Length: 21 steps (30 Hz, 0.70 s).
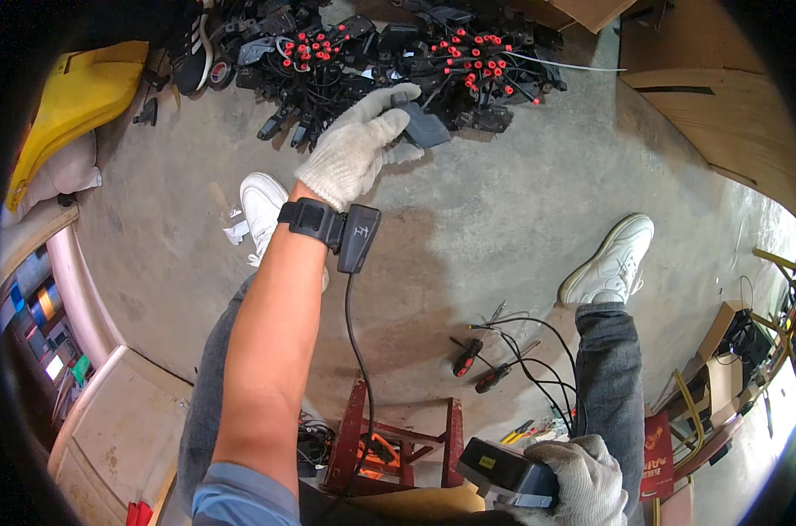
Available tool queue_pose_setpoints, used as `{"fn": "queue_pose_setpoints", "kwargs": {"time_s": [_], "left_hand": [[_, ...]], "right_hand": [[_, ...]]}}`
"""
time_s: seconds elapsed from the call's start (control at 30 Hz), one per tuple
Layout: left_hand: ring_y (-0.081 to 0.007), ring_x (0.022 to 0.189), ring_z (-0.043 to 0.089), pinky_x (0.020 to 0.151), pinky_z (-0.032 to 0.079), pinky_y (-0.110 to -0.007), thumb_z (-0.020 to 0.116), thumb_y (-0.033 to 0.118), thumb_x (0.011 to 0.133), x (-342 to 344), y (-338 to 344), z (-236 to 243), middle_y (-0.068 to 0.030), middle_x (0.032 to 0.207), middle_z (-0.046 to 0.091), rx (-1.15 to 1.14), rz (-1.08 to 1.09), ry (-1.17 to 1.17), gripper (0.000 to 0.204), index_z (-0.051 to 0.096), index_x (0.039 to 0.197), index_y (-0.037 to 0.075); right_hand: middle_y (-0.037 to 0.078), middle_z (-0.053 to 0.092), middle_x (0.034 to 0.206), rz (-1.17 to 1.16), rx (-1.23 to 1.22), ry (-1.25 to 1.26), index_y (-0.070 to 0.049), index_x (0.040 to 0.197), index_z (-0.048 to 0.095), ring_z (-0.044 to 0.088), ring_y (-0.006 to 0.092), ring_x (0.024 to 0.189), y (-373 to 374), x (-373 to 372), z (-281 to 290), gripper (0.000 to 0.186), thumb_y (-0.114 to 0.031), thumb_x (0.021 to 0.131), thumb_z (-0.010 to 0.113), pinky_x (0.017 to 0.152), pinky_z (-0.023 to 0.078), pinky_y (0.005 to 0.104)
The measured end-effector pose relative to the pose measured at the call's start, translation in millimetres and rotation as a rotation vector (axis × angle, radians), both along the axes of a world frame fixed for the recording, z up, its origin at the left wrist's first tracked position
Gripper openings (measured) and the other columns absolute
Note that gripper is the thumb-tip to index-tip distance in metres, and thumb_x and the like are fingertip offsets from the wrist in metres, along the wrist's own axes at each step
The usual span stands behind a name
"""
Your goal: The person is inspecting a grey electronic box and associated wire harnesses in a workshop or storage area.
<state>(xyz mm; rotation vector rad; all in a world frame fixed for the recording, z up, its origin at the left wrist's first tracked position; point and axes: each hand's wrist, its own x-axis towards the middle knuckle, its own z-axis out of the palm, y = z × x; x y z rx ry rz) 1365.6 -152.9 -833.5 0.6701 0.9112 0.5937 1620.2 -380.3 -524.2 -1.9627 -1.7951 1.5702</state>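
Works over a grey floor (485,193) spanning the middle of the frame, with a brown carton (722,105) at upper right. Faces a broad heap (371,83) of black parts and tangled cords along the top of the frame. Has a yellow panel (86,96) at upper left and a red stool (453,438) at bottom centre.

Reaches with the gloved left hand (354,149) to the near edge of the heap, upper centre. Has those fingers parted around a dark piece (426,129); cannot tell whether gripping or only touching. Holds a black box (507,472) in the right hand (582,478), also gloved, at the bottom of the frame right of centre, with fingers bent around its right end.

Has cables (577,422) curving up from beside that hand; cannot tell whether joined to the box. Has two screwdrivers (494,379) lying unused on the floor, just left of the cables. Shows two clusters of small red tips (481,63) in the heap.

Seems only partway along, with one box in hand and, apparently, many parts left in the heap. Cannot tell whether any count as finished.
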Motion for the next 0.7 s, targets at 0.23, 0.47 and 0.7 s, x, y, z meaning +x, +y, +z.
{"fn": "queue_pose_setpoints", "kwargs": {"time_s": [0.23,0.47,0.7], "left_hand": [[-0.0211,0.104,0.07,0.082,0.066,-0.038,0.06,0.023,0.11,-3.9,10.6,-8.8,-0.0097,0.123,0.07,-0.088,0.147,-0.005,0.037,0.061,0.14,0.0],[-0.0219,0.091,0.07,0.076,0.066,-0.037,0.06,0.025,0.111,-5.3,20.2,-2.6,-0.0124,0.119,0.07,-0.135,0.187,-0.013,0.033,0.065,0.132,0.0],[-0.0244,0.086,0.068,0.064,0.065,-0.033,0.062,0.026,0.11,12.2,22.0,3.2,-0.0146,0.1,0.065,-0.501,0.532,-0.241,0.03,0.063,0.117,-0.003]], "right_hand": [[0.014,0.074,0.102,-0.004,0.012,-0.007,-0.005,0.118,0.067,0.069,0.0369,0.091,-0.8,-0.7,-0.3,0.053,-0.019,0.074,0.092,0.078,0.056,0.0458],[0.014,0.074,0.103,-0.01,0.008,-0.004,-0.005,0.117,0.067,0.069,0.0366,0.091,0.4,-1.6,-0.9,0.051,-0.018,0.074,0.091,0.078,0.056,0.0454],[0.014,0.075,0.105,-0.007,-0.005,-0.008,-0.005,0.118,0.067,0.069,0.0365,0.092,0.2,-0.1,-0.4,0.052,-0.018,0.074,0.091,0.08,0.056,0.0455]]}}
